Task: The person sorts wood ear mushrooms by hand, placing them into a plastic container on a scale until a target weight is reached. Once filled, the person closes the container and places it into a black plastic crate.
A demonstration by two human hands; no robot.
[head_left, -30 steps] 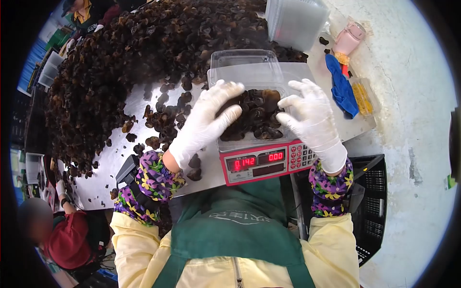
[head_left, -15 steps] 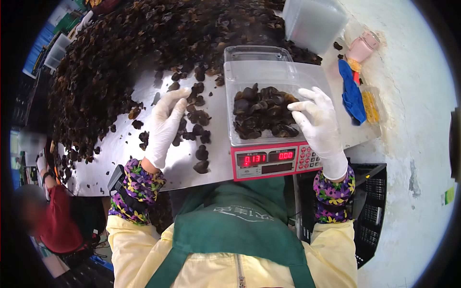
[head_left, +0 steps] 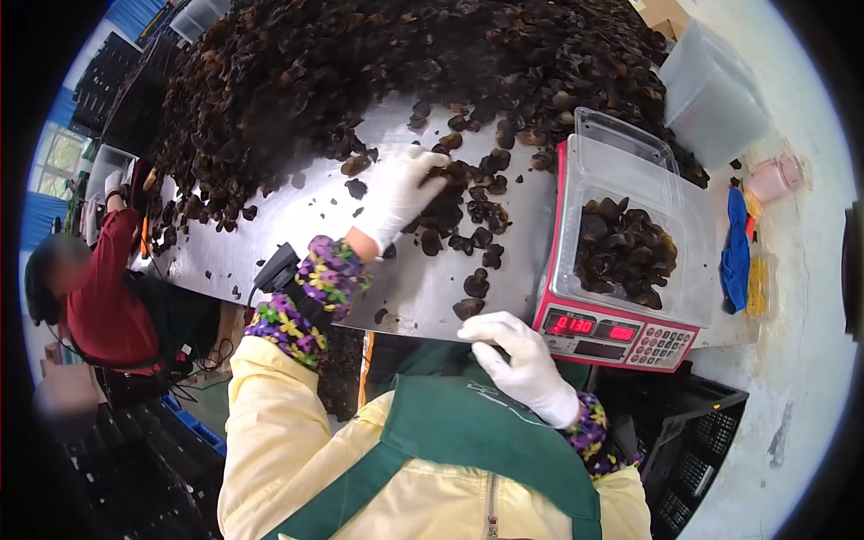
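Observation:
My left hand [head_left: 402, 193], in a white glove, is over the metal table beside loose dark wood ear mushrooms [head_left: 480, 214]. Its thumb and fingers are apart, and I see nothing held between them. My right hand [head_left: 522, 364], also gloved, hovers by the table's front edge, left of the scale, with bent fingers apart and nothing in them. On the red and white scale [head_left: 621, 340] rests a clear plastic tray [head_left: 688, 238] of wood ear mushrooms [head_left: 625, 252]. The scale's red display reads 0.130.
A large heap of wood ear mushrooms [head_left: 270, 99] covers the back of the table [head_left: 270, 225]. Stacked clear containers [head_left: 715, 94], a pink cup [head_left: 774, 177] and a blue cloth [head_left: 734, 252] line the right side. A co-worker in red sleeves [head_left: 112, 288] is at the left. Black crates [head_left: 697, 432] stand below.
The view has shifted left. My right hand has left the tray and moved to the table's front edge. My left hand has reached toward the loose mushrooms. The display went from 0.131 to 0.130.

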